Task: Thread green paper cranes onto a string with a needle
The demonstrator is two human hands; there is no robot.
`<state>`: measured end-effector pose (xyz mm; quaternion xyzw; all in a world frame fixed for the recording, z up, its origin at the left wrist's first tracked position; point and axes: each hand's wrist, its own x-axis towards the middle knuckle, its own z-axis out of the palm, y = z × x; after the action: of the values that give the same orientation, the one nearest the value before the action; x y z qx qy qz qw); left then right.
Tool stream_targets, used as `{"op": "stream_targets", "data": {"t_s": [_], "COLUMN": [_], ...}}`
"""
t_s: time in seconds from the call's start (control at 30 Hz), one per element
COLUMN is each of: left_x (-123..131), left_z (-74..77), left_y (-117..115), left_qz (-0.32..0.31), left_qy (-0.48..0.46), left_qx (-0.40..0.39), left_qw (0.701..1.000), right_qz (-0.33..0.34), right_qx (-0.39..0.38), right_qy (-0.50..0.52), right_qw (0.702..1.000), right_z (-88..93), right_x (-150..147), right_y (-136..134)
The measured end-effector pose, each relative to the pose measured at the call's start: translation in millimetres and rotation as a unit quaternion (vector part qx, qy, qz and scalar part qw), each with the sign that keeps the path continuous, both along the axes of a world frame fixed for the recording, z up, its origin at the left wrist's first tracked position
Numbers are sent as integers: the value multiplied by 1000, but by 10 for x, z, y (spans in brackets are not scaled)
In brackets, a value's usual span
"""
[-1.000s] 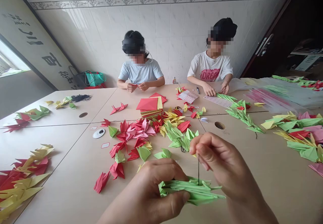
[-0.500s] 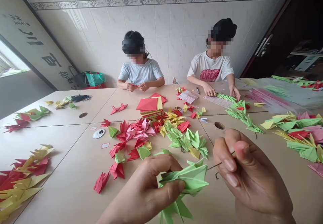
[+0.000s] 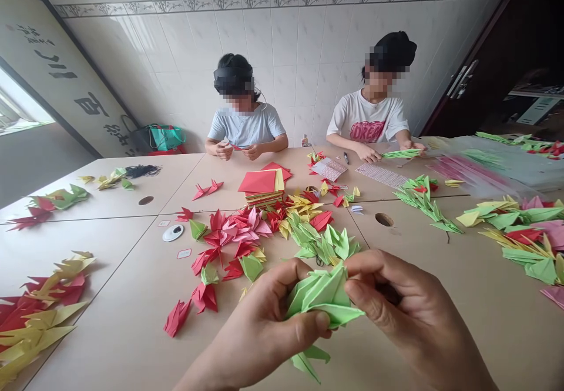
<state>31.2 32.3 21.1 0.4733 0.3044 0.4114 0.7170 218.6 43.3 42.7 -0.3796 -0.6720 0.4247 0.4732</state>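
Head view: left grip (image 3: 271, 317) and right grip beside it (image 3: 403, 306) pinched green origami cranes (image 3: 321, 294); overtight squeezing could crease them.

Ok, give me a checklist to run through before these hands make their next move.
1. Left hand grips the green folded papers: ok, thumb on the near side.
2. Right hand at those papers: ok, fingertips at their right edge.
3. Contents of the right hand's grip: cannot tell, hidden.
4. Co-workers' hands clear of these: ok, well apart.
5. Loose folded papers sorted by colour: not ok, mixed.
6. Square paper stack aligned: not ok, sheets stick out.
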Motion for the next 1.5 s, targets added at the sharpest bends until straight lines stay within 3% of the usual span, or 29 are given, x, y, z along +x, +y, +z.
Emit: {"op": "stream_targets", "data": {"t_s": [0.2,0.37,0.5,0.73,0.93,1.13,1.27,1.5], "left_x": [18,25,52,60,14,4,1,30], "left_z": [-43,-114,-118,-125,-113,-89,-41,-24], "left_y": [29,47,59,62,89,77,72,90], "left_qz": [-53,-92,-118,-99,-85,-110,-66,-45], "left_qy": [-135,-170,-189,-188,-182,-129,-53,-20], "left_qx": [-23,-41,-51,-68,-98,-93,-79,-67], "left_qw": [989,980,973,975,975,981,993,997], "right_qz": [-24,51,71,100,112,26,-52,-117], "right_qx": [14,-39,-27,-37,27,162,218,250], "right_qy": [34,79,82,27,-129,-115,-89,-87], "right_qw": [999,995,994,994,985,980,970,957], "right_z": [10,-23,-70,-62,-42,-4,-31,-22], "right_x": [-26,-72,-85,15,160,150,123,109], "right_y": [-28,-43,-43,6,62,51,18,18]}}
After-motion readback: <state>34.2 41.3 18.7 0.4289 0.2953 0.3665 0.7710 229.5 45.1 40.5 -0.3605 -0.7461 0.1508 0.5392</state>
